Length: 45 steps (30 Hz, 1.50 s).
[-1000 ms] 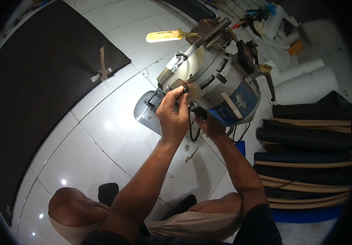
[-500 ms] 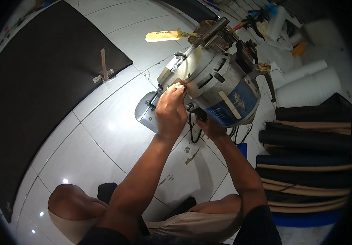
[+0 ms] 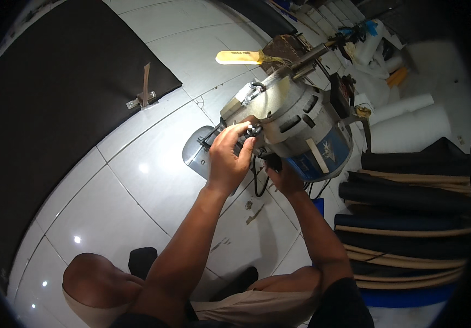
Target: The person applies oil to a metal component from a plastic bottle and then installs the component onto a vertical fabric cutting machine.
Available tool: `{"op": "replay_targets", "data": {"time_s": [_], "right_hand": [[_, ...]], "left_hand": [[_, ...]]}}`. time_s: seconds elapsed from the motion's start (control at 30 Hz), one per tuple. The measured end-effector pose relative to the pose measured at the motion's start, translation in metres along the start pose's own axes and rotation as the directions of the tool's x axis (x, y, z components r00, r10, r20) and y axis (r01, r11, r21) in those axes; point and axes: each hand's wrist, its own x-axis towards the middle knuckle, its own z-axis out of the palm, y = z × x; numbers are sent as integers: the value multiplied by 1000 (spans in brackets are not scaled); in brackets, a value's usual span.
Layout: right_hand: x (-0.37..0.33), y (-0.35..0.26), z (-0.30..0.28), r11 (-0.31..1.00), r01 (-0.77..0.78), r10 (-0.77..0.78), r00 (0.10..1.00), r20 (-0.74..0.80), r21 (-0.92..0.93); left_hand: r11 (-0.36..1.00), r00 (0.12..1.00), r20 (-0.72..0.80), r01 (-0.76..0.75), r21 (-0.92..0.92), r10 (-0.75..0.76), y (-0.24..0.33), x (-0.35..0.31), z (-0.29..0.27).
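An electric cloth cutting machine [image 3: 295, 123] with a grey motor housing stands on the floor before me, tilted in view. My left hand [image 3: 231, 156] is at its near left side, thumb and forefinger closed about a small black knob [image 3: 253, 130]. Below the motor, my right hand [image 3: 286, 176] curls up against a black part [image 3: 272, 160]; its fingertips are mostly hidden. The grey base plate [image 3: 196, 150] juts out left of my left hand. A yellow-handled tool [image 3: 239, 57] sticks out from the top of the machine.
Dark sheet material [image 3: 66, 109] covers the floor at left, with a metal clip [image 3: 141, 100] at its edge. Rolls of black and tan material [image 3: 405, 218] lie at right, with white foam rolls [image 3: 410, 126] beyond. A black cable [image 3: 258, 188] loops under the motor.
My left thumb and forefinger have shifted and parted somewhat, and the black knob now shows between them. My right hand stays under the motor. The whole view has shifted slightly.
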Motion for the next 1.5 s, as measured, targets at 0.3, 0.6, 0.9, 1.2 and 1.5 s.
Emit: {"op": "replay_targets", "data": {"time_s": [0.3,0.6,0.9,1.2,1.5], "right_hand": [[-4,5,2,998,-60,58,992,111,19],[3,-4,0,999,-4,6,999,47,-41],[-2,0,0,991,-124,117,985,128,46],[-13,7,6,975,-191,159,957,242,115],[6,11,-8,863,-403,157,787,597,304]], "left_hand": [[995,995,9,-101,-2,101,-8,2,2],[991,991,16,-130,-19,130,-9,7,0],[949,970,165,213,-234,-177,1,8,-3],[629,812,407,582,-516,-418,3,5,-5],[801,866,401,455,-388,-298,-7,19,-15]]}}
